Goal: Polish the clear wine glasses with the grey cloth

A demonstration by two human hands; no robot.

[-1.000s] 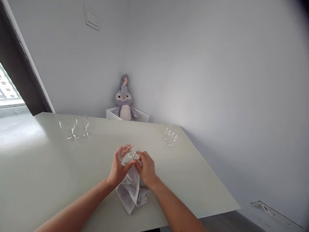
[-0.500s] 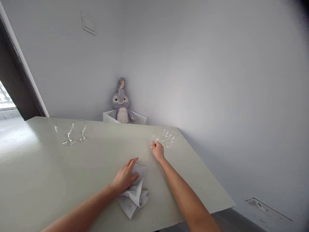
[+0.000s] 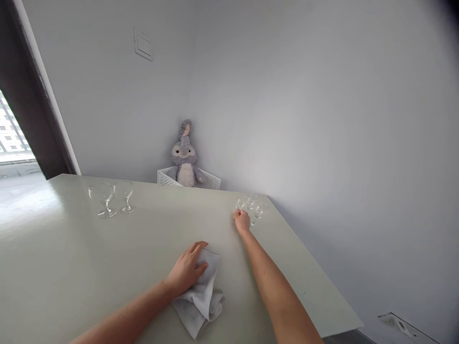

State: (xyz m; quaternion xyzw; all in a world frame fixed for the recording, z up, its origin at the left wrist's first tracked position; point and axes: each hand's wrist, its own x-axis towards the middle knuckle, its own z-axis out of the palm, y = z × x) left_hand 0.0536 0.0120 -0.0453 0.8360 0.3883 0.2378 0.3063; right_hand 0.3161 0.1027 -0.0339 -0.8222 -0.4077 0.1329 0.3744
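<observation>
My left hand [image 3: 187,271] lies palm down on a crumpled light grey cloth [image 3: 210,286], its fingers stretched out and the thumb apart. Farther off at the right, my right hand [image 3: 242,220] is closed around the lower part of a clear stemmed glass [image 3: 240,202], whose bowl shows above the fingers. Close behind and to the right of it are two similar glasses, one at the back [image 3: 252,199] and one at the right [image 3: 261,209]. My hand hides part of the held glass's stem and foot.
Two clear goblets, a left one [image 3: 101,193] and a right one [image 3: 124,190], stand upright at the far left of the pale table [image 3: 107,267]. Behind the table, a plush rabbit [image 3: 185,157] sits in a white perforated basket [image 3: 211,180]. A wall [image 3: 322,143] runs along the right.
My right hand has moved slightly right with the glass, closer to the two other glasses. My left hand stays on the cloth. The whole view has shifted a little.
</observation>
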